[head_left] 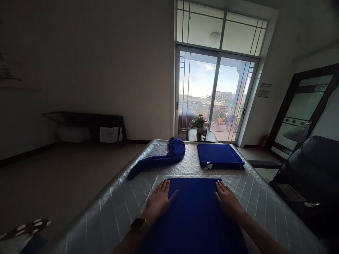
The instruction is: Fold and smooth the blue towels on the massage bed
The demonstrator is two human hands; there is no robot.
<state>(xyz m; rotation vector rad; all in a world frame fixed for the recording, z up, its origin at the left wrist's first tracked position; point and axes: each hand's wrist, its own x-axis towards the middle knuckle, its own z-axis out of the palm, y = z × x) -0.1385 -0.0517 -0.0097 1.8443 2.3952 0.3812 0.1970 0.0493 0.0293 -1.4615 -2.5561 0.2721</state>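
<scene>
A blue cloth [194,215] lies spread flat in front of me, its far edge straight and its near end cut off by the frame. My left hand [160,199] rests with fingers stretched out along the cloth's far left corner, thumb on the fabric. At the far right corner, my right hand [226,197] lies open in the same way. Beyond them, a crumpled blue cloth [164,157] curls across the left part of the table. To its right sits a neat stack of folded blue cloths [220,155] with small white tags at its front edge.
A silvery quilted cover [119,211] spans the table. On the right stands a dark leather chair [315,165]. Behind the table are a small table with a potted plant [200,123] and a sliding glass door [217,91]. A low black bench [108,121] stands along the left wall.
</scene>
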